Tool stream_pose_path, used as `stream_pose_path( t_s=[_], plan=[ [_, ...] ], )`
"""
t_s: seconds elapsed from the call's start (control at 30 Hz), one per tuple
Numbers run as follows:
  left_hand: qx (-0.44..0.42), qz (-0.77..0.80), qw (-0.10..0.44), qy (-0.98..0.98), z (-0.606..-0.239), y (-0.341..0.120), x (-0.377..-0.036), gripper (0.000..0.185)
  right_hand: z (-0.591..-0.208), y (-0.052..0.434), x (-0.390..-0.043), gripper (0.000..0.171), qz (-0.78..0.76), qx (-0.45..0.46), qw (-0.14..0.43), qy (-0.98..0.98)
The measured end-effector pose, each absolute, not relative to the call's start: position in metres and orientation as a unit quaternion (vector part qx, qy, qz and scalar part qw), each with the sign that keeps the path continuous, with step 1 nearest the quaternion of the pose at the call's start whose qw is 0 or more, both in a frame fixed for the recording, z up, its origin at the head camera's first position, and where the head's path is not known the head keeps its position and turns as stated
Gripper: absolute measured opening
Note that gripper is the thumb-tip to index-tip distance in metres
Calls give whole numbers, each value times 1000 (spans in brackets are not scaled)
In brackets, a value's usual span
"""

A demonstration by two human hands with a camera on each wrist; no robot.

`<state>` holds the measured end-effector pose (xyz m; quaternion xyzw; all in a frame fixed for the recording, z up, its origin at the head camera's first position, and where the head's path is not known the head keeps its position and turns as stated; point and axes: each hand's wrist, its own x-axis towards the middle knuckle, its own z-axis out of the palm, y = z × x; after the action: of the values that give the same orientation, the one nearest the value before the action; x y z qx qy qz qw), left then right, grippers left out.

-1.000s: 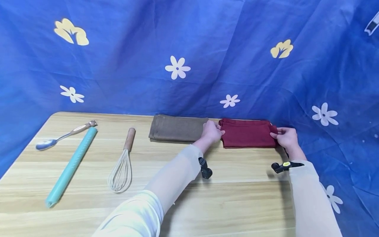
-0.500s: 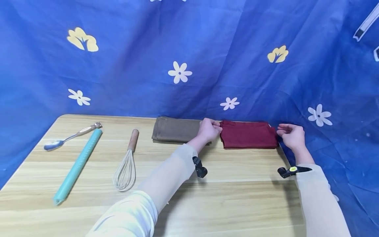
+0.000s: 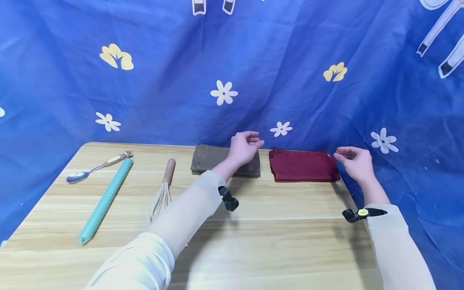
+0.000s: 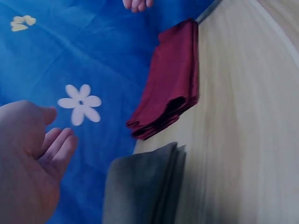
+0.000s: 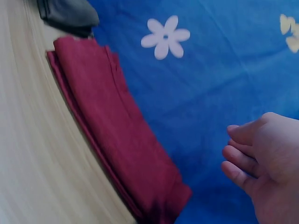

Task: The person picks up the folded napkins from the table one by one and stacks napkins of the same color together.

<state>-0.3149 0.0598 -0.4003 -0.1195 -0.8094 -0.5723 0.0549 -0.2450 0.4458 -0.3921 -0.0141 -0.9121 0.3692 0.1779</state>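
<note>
Blue flowered cloth backs your table, where your left hand hovers with slack, empty grip over the brown cloth, the soft, light folded red cloth likely lifts best by its folded edges, and your right hand hangs loose beside it.

The left forearm hides the whisk's wire head and part of the brown cloth. Both wrist views are motion-blurred, and the left one crops the brown cloth at its bottom edge.
</note>
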Motion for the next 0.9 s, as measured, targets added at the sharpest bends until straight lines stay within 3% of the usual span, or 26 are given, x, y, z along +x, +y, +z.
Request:
stream_pose_path(
  t_s=[0.47,0.9],
  plan=[
    [-204,-507,127,-828,-362,-3,-302,54,-354,399,-252,28,394,67,221,-890],
    [-242,-381,215,-866,-344,-73,-273,70,-326,342,-232,34,374,106,254,-885]
  ],
)
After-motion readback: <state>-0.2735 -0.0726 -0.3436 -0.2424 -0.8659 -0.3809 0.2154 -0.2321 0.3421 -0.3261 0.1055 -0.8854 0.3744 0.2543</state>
